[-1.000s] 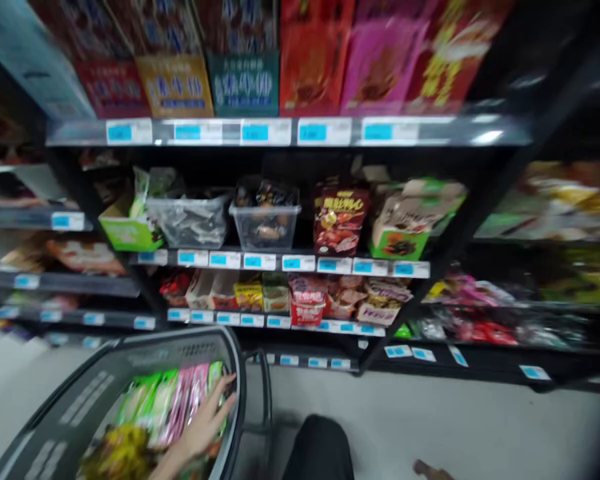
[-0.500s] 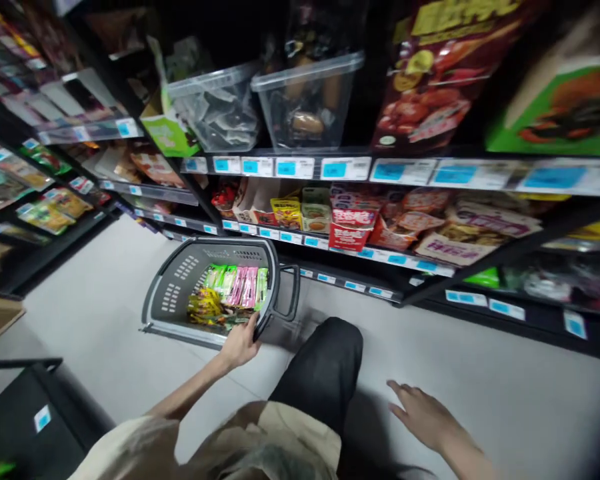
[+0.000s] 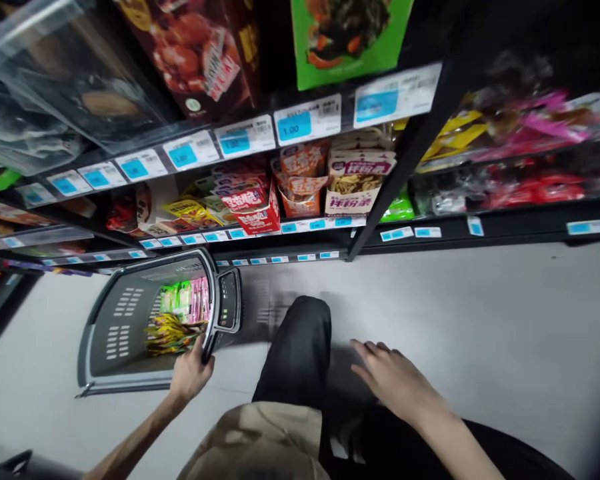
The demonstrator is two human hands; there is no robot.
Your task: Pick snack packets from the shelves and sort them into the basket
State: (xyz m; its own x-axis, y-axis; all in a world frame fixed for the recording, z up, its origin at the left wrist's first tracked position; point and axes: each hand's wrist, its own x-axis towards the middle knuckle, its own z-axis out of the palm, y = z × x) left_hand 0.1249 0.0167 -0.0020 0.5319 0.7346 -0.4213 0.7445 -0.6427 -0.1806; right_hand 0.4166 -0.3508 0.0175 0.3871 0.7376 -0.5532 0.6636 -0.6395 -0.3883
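A grey shopping basket (image 3: 125,383) stands on the floor to my left, against the foot of the shelves. My left hand (image 3: 193,372) is closed on its near right rim, fingers over the edge. Inside lie green snack packets (image 3: 177,299), pink packets (image 3: 200,299) and a bunch of yellow packets (image 3: 169,333). On the basket's right side a dark handle (image 3: 229,300) sticks out. My right hand (image 3: 384,369) hovers over the floor, right of my bent knee (image 3: 310,320). Its fingers are stretched out and hold nothing.
Ahead run black store shelves with blue-and-white price tags (image 3: 307,120). The lower shelf carries a red snack box (image 3: 253,210), orange packets (image 3: 303,180) and a box of white-and-purple packets (image 3: 357,183). Above hangs a green package (image 3: 350,40). Pale floor (image 3: 455,300) stretches to the right.
The view has swung right and closer to the shelves, so the basket appears further left. My left hand keeps its grip on the rim. My right hand stays outstretched, nearer my knee.
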